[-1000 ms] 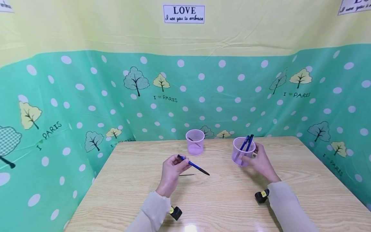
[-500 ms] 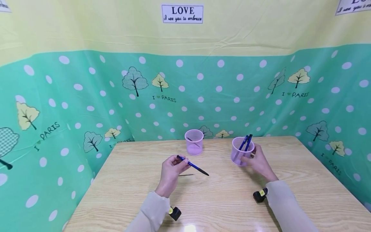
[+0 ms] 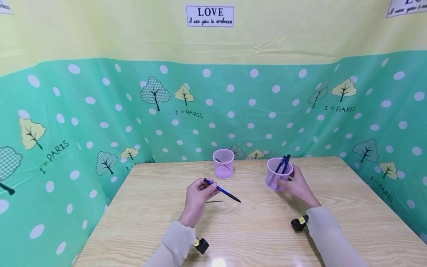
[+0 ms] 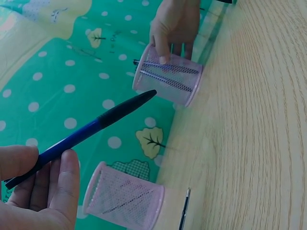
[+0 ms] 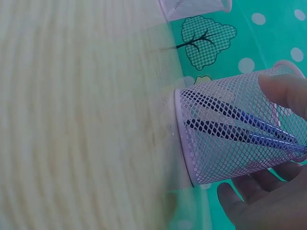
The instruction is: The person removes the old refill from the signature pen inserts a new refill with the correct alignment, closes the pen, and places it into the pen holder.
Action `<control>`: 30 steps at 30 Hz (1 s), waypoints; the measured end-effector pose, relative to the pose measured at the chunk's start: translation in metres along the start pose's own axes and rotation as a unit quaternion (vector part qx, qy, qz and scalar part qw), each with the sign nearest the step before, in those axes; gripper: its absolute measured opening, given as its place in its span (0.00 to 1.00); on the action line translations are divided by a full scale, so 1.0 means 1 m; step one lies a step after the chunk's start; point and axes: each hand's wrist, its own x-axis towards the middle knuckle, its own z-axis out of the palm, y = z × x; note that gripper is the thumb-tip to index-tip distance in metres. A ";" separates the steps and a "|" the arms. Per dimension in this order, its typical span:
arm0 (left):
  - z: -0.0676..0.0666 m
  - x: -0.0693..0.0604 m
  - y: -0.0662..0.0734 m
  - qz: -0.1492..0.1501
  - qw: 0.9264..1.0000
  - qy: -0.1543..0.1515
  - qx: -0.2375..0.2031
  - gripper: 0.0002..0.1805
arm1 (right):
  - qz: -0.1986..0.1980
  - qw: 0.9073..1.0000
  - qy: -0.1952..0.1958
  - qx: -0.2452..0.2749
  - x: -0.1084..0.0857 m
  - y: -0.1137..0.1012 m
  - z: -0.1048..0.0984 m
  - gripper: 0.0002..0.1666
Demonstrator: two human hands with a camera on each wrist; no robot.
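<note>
My left hand pinches a blue pen with a black grip between thumb and fingers, above the table; its dark end points right and downward. On the right, my right hand holds a purple mesh pen cup by its side, thumb in front. Two blue pens lean inside that cup. A second mesh pen cup stands behind my left hand, with a thin dark stick inside. Under the held pen, a thin pen refill lies on the wood.
The light wooden table reaches back to a green dotted cloth hung behind and at both sides. A black wrist camera sits below the left sleeve, and another black wrist camera beside the right sleeve.
</note>
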 end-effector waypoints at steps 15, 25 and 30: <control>0.002 0.000 0.002 0.001 1.000 0.002 -0.002 0.14 | 0.026 1.000 -0.009 0.004 -0.001 -0.003 -0.002 0.55; 0.002 0.000 0.002 0.002 1.000 0.007 -0.008 0.18 | 0.029 0.999 -0.010 0.014 0.001 -0.002 -0.003 0.56; 0.001 0.000 0.001 0.000 1.000 0.007 -0.008 0.18 | 0.030 0.999 -0.013 0.011 0.000 -0.004 -0.003 0.56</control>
